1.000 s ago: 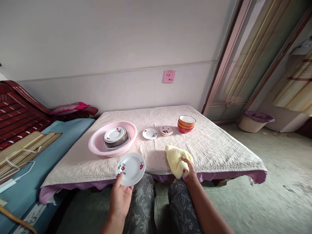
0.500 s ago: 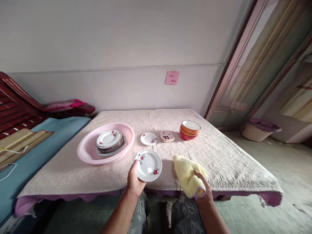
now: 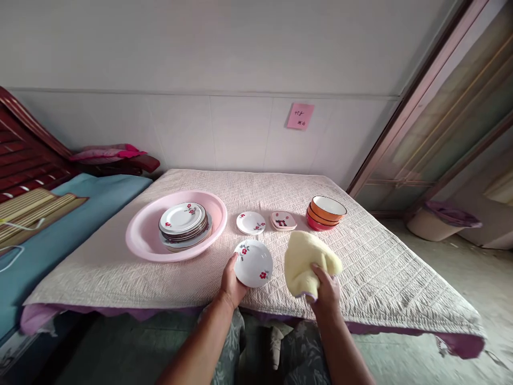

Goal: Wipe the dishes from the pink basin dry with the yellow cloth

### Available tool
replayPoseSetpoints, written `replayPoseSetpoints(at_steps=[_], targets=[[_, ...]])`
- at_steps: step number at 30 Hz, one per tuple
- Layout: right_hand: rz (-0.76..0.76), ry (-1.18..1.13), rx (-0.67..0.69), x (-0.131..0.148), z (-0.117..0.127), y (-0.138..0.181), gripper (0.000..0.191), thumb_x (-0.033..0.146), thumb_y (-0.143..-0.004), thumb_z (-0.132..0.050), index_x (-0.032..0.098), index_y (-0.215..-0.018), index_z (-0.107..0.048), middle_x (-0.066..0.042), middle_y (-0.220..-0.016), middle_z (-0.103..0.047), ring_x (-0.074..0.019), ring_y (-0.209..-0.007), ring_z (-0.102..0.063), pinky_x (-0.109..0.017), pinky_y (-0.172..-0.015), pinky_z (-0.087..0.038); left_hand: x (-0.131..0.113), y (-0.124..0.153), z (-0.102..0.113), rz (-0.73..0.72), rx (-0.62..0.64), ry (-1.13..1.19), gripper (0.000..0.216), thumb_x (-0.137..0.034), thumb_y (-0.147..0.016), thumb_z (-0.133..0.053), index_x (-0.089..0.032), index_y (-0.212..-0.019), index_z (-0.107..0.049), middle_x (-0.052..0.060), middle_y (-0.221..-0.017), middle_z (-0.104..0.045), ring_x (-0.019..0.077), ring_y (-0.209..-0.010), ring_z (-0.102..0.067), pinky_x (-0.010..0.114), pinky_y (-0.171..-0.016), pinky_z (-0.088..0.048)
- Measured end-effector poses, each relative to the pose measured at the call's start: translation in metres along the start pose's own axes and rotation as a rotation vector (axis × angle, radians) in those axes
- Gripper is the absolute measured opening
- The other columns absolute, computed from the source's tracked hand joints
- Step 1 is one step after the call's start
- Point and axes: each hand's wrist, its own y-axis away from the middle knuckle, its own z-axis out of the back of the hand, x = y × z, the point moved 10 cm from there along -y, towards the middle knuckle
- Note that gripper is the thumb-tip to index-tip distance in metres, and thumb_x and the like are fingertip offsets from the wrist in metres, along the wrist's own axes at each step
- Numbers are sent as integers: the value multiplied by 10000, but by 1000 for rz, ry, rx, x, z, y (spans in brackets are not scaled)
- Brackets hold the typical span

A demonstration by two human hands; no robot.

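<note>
My left hand (image 3: 231, 280) grips the near edge of a white plate with red flowers (image 3: 254, 262), held tilted just above the table's front part. My right hand (image 3: 325, 290) is closed on a yellow cloth (image 3: 308, 260), lifted off the table right beside the plate. Behind the plate lie a small white flowered saucer (image 3: 250, 222) and a small stack of pink square dishes (image 3: 283, 221). To the left, a pink basin (image 3: 141, 234) holds a stack of flowered plates (image 3: 184, 221).
Stacked orange and red bowls (image 3: 325, 212) stand at the back right of the quilted table cover (image 3: 372, 267). A pink note (image 3: 300, 116) sticks on the tiled wall. A blue mat (image 3: 60, 235) lies left; a bin with a purple bag (image 3: 441, 224) stands right on the floor.
My left hand carried the plate from over my lap forward above the table. My right hand lifted the yellow cloth off the table edge, closer to the plate. The view shifted forward.
</note>
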Motion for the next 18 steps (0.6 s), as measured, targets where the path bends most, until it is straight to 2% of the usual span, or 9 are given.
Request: replayPoseSetpoints(at_steps=[3, 5, 7, 10, 12, 14, 18], targets=[[44, -11, 53, 2, -39, -5, 376, 459, -694, -731, 179, -942, -707, -60, -821, -694, -257, -747, -649, -370, -636, -538, -1, -5, 6, -31, -17, -23, 452, -447, -873, -612, -179, -1237, -610, 89, -1002, -729, 255, -848, -702, 423, -796, -550], [193, 151, 189, 15, -71, 6, 240, 366, -703, -725, 195, -870, -699, -45, -786, -674, -237, -725, -617, -361, -639, -516, 0, -8, 5, -36, 15, -21, 474, -471, -880, -599, -182, -1256, -599, 89, -1011, -728, 255, -845, -704, 418, -785, -553], [431, 360, 369, 34, -105, 33, 161, 247, -688, -709, 222, -846, -691, -55, -892, -672, -248, -833, -606, -376, -732, -512, 5, -11, -2, 0, 83, 2, 493, -491, -898, -563, -166, -1268, -595, 101, -1034, -729, 260, -879, -708, 411, -811, -553], [740, 648, 688, 51, -149, 95, 271, 132, -680, -662, 219, -937, -673, -96, -1067, -641, -289, -1033, -549, -430, -884, -476, 12, -14, -15, 70, 204, 60, 490, -476, -918, -516, -111, -1230, -619, 132, -1064, -731, 265, -970, -704, 380, -901, -538], [857, 784, 814, 58, -165, 127, 371, 107, -671, -651, 194, -1031, -648, -115, -1146, -615, -305, -1093, -521, -450, -920, -455, 13, -16, -19, 94, 241, 79, 453, -442, -922, -498, -82, -1151, -651, 159, -1046, -733, 279, -999, -699, 373, -936, -528], [937, 866, 885, 65, -174, 145, 467, 89, -676, -635, 171, -1135, -615, -131, -1203, -594, -306, -1124, -505, -452, -951, -435, 12, -17, -17, 97, 231, 80, 398, -420, -926, -480, -104, -1068, -676, 164, -1018, -739, 290, -1006, -697, 375, -937, -530], [996, 974, 846, 70, -172, 136, 463, 47, -710, -578, 156, -1160, -605, -137, -1168, -601, -284, -1093, -513, -426, -935, -435, 3, -18, -11, 35, 173, 93, 359, -415, -937, -471, -167, -1098, -674, 110, -981, -751, 272, -1005, -701, 367, -920, -541]])
